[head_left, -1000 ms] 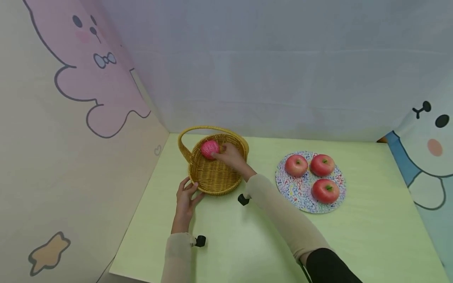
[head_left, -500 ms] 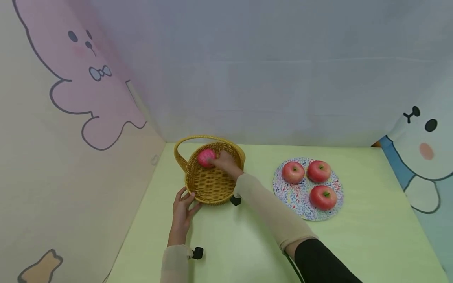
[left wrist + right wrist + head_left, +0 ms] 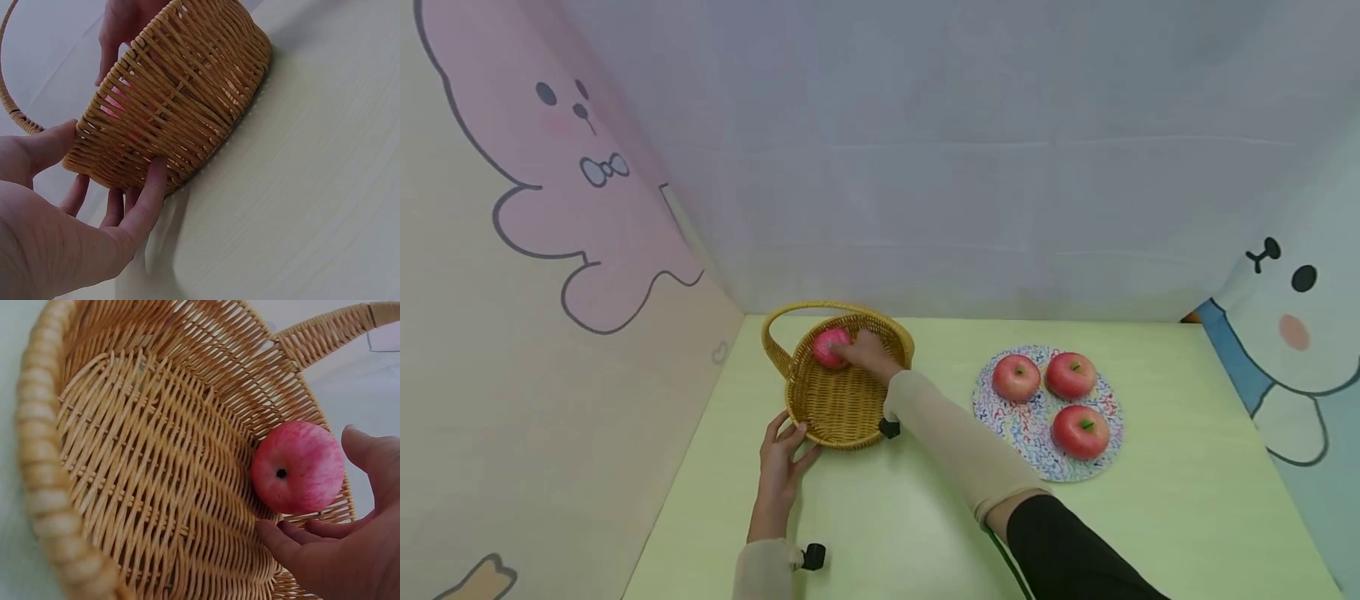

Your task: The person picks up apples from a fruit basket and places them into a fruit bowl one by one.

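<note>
A round yellow-brown wicker basket (image 3: 842,408) with a tall handle stands at the back left. Inside it, against the far left wall, rests a pink-red apple (image 3: 831,348), its dark end dimple showing in the right wrist view. My right hand (image 3: 872,354) reaches in from the right, thumb and fingers spread around the apple; a gap shows between thumb (image 3: 357,447) and apple (image 3: 299,467). At the basket's near left side, my left hand (image 3: 781,462) grips it, one finger at the rim and others against the outer weave (image 3: 169,106).
A round, colourfully patterned mat (image 3: 1018,425) to the right bears three red apples (image 3: 1080,432) with green stems. The pale green table (image 3: 1195,467) meets a plain wall (image 3: 962,167) behind and a cartoon-printed wall (image 3: 617,258) on the left.
The head view has tilted, so everything sits lower and slightly left. My right wrist has shifted left over the basket. The apple and left hand keep their places at the basket.
</note>
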### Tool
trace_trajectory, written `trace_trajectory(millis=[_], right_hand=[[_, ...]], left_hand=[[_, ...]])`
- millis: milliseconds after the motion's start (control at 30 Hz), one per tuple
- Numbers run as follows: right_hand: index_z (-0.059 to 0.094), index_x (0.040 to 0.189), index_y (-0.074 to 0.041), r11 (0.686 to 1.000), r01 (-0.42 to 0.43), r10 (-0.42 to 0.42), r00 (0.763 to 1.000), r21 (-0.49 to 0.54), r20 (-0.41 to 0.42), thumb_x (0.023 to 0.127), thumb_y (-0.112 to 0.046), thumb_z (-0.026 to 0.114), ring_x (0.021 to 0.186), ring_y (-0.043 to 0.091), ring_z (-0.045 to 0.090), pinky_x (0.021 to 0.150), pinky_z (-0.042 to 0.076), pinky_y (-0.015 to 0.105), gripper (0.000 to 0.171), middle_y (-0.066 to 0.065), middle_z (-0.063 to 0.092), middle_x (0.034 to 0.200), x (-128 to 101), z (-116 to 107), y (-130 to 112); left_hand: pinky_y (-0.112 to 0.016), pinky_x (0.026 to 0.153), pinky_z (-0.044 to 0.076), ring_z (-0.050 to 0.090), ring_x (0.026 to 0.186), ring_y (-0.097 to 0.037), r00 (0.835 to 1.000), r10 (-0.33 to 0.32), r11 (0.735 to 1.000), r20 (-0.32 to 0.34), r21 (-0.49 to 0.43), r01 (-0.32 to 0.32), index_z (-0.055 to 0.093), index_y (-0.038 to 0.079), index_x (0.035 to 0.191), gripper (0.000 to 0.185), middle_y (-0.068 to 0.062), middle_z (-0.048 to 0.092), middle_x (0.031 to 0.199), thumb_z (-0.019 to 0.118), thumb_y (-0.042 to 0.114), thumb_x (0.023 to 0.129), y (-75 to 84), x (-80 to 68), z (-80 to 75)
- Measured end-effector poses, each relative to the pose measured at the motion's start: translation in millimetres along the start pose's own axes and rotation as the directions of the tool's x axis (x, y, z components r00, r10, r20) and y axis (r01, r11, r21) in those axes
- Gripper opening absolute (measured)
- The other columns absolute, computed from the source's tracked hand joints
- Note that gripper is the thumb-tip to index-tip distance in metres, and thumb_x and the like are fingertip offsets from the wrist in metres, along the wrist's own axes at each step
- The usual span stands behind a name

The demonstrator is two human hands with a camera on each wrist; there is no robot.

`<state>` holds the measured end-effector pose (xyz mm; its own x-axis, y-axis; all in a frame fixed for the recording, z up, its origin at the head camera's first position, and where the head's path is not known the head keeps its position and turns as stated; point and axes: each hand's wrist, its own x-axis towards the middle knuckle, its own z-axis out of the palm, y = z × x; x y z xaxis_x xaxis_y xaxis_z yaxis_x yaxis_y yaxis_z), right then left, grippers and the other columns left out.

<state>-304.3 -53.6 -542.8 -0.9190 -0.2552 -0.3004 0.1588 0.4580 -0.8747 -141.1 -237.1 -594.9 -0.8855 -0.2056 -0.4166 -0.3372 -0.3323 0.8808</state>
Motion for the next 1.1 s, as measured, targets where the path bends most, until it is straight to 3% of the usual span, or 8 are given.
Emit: trace_trajectory(millis=[167, 367, 600, 767, 1100], right_hand=[[0.059, 0.129, 0.005, 0.998, -0.015, 0.013, 1.0, -0.063, -0.02, 0.099, -0.047, 0.067, 0.101, 0.029, 0.06, 0.083, 0.053, 0.04, 0.061, 0.022, 0.065, 0.125, 2, 12, -2], [0.051, 0.145, 0.005, 0.994, -0.022, 0.019, 0.999, -0.105, -0.032, 0.099, -0.047, 0.068, 0.124, 0.035, 0.063, 0.101, 0.057, 0.049, 0.072, 0.022, 0.062, 0.14, 2, 21, -8], [0.044, 0.151, 0.006, 0.986, -0.012, -0.003, 0.996, -0.164, -0.093, 0.097, -0.046, 0.071, 0.131, 0.037, 0.061, 0.107, 0.056, 0.048, 0.079, 0.023, 0.061, 0.143, 9, 27, -11], [0.047, 0.149, 0.006, 0.985, -0.006, -0.01, 0.996, -0.172, -0.092, 0.097, -0.047, 0.071, 0.128, 0.037, 0.062, 0.107, 0.056, 0.048, 0.078, 0.023, 0.063, 0.14, 12, 27, -12], [0.043, 0.149, 0.006, 0.98, 0.019, -0.037, 0.995, -0.198, -0.09, 0.096, -0.046, 0.072, 0.129, 0.038, 0.062, 0.107, 0.056, 0.049, 0.08, 0.024, 0.063, 0.139, 18, 32, -7]], left_hand=[[-0.054, 0.111, 0.053, 0.05, 0.143, -0.034, 1.0, -0.006, 1.0, 0.008, -0.002, 0.006, 0.034, 0.019, 0.162, 0.064, -0.019, 0.04, 0.161, 0.063, 0.016, 0.105, -1.6, -3.3, -2.5], [-0.05, 0.106, 0.057, 0.052, 0.141, -0.032, 1.0, -0.006, 1.0, -0.005, 0.007, 0.006, 0.034, 0.019, 0.161, 0.063, -0.019, 0.041, 0.16, 0.062, 0.016, 0.106, -2.1, -2.1, -5.4], [-0.053, 0.106, 0.057, 0.06, 0.132, -0.025, 1.0, 0.003, 1.0, -0.007, -0.011, -0.003, 0.036, 0.017, 0.159, 0.062, -0.019, 0.044, 0.156, 0.064, 0.017, 0.105, -1.0, 1.6, -2.3], [-0.05, 0.104, 0.059, 0.063, 0.127, -0.02, 1.0, 0.001, 1.0, -0.014, -0.007, -0.001, 0.037, 0.018, 0.159, 0.061, -0.017, 0.047, 0.155, 0.064, 0.017, 0.105, -1.2, 2.6, -0.6], [-0.044, 0.097, 0.062, 0.062, 0.13, -0.024, 1.0, 0.001, 1.0, -0.015, -0.022, -0.001, 0.038, 0.019, 0.158, 0.06, -0.018, 0.045, 0.157, 0.065, 0.015, 0.104, -2.4, 2.5, -0.9]])
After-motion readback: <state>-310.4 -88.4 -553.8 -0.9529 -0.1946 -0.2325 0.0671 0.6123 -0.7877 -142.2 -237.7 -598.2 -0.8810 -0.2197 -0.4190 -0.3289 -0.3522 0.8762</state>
